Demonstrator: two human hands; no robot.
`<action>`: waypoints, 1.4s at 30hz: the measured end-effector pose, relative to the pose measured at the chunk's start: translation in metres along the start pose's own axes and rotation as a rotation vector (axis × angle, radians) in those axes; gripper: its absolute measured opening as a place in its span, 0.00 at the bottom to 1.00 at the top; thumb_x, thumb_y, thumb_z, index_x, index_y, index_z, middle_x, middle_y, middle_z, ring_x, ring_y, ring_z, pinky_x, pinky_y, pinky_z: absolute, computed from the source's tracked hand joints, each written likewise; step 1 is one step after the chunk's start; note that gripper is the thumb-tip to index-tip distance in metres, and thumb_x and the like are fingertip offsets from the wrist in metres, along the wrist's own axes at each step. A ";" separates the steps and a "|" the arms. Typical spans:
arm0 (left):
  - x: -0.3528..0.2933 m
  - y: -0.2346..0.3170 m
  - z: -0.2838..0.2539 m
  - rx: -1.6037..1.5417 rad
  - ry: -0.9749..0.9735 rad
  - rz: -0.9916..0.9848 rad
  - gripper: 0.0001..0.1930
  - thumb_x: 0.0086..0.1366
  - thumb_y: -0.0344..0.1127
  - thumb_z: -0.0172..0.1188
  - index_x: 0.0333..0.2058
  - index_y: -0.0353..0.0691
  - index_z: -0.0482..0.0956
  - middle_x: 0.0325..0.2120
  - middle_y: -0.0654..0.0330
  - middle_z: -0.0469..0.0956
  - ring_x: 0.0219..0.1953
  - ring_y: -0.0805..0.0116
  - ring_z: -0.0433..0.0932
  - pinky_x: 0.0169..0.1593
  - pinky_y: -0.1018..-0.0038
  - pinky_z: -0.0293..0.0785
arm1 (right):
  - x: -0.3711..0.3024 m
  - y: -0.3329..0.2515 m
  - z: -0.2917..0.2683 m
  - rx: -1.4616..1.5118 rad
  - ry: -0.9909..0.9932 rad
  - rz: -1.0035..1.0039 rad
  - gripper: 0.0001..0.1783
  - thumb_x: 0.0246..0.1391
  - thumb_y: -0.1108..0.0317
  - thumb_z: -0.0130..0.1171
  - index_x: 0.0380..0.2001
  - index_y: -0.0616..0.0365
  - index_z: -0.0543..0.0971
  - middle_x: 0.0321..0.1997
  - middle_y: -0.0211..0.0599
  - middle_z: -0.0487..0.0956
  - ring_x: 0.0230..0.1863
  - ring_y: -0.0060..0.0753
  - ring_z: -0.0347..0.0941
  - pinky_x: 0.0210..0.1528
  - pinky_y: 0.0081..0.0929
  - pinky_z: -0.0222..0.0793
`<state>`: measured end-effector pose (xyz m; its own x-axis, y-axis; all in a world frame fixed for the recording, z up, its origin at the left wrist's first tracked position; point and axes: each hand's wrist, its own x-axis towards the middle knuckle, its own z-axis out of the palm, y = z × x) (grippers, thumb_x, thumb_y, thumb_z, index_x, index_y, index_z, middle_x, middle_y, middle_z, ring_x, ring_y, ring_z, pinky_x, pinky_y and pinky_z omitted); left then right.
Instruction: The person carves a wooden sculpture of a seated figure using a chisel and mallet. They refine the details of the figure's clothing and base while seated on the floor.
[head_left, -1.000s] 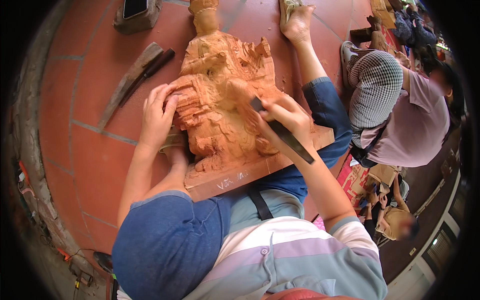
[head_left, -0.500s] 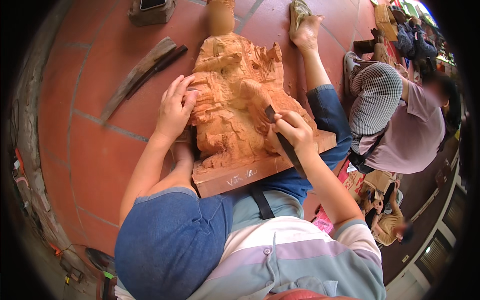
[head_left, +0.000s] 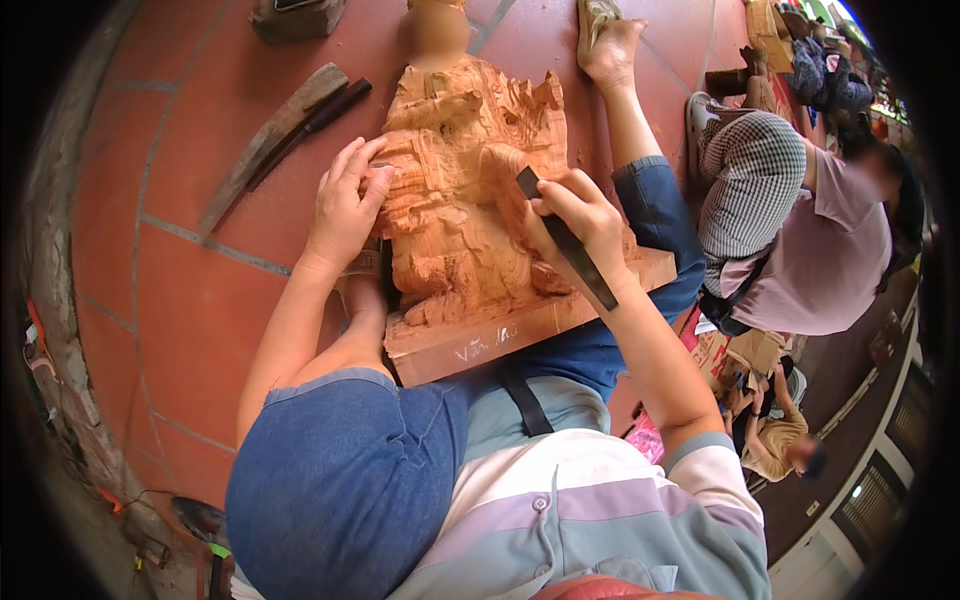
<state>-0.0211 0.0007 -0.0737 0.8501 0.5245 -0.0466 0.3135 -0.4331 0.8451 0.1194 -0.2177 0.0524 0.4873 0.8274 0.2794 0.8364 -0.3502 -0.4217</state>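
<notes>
A carved reddish-brown wooden statue [head_left: 460, 200] with a rectangular base stands between my legs. My left hand [head_left: 347, 200] is against its left side, fingers and thumb bent around the edge. Beside that thumb a small dark piece shows, too small to name. My right hand [head_left: 585, 220] holds a dark, flat bar-shaped tool [head_left: 572, 245] between thumb and fingers. The tool slants from its upper end near the statue's middle down along my right wrist. Whether that end touches the wood, I cannot tell.
On the red tile floor [head_left: 190, 310] at left lie a wooden stick [head_left: 265, 150] and a dark long tool [head_left: 320, 118]. A block [head_left: 297, 20] sits at the far left. Another person [head_left: 790, 220] sits at right, with cardboard boxes [head_left: 757, 350] nearby.
My right hand and the bar-shaped tool have moved away from me, up along the statue and slightly left. My left hand stays on the statue's side.
</notes>
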 end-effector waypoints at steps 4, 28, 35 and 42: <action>-0.002 0.004 -0.001 0.014 -0.017 -0.030 0.22 0.67 0.50 0.49 0.56 0.49 0.70 0.58 0.50 0.64 0.58 0.48 0.65 0.60 0.62 0.60 | -0.019 0.007 -0.009 -0.024 -0.027 -0.002 0.09 0.37 0.80 0.63 0.26 0.63 0.76 0.24 0.40 0.73 0.24 0.37 0.73 0.27 0.29 0.70; 0.001 -0.002 0.003 -0.035 -0.025 -0.029 0.22 0.67 0.50 0.49 0.56 0.49 0.70 0.59 0.50 0.63 0.56 0.50 0.66 0.60 0.62 0.60 | -0.002 0.015 0.008 0.135 0.023 0.105 0.09 0.37 0.80 0.61 0.17 0.61 0.70 0.26 0.41 0.76 0.31 0.36 0.77 0.33 0.25 0.72; 0.001 -0.002 0.005 -0.040 -0.015 -0.033 0.21 0.67 0.48 0.49 0.56 0.48 0.70 0.59 0.49 0.63 0.58 0.50 0.64 0.61 0.62 0.59 | 0.003 0.008 0.000 0.109 -0.015 0.171 0.09 0.37 0.81 0.60 0.16 0.60 0.69 0.23 0.39 0.74 0.27 0.35 0.75 0.32 0.26 0.71; 0.001 -0.008 0.004 -0.019 -0.026 -0.010 0.21 0.67 0.46 0.49 0.56 0.46 0.69 0.59 0.48 0.63 0.58 0.51 0.64 0.60 0.62 0.59 | -0.015 0.032 -0.013 0.479 0.032 0.401 0.06 0.37 0.78 0.61 0.17 0.61 0.73 0.19 0.33 0.73 0.23 0.20 0.69 0.23 0.20 0.62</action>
<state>-0.0211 0.0017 -0.0828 0.8579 0.5091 -0.0688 0.3142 -0.4141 0.8543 0.1424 -0.2474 0.0458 0.7532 0.6564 0.0418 0.3852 -0.3888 -0.8369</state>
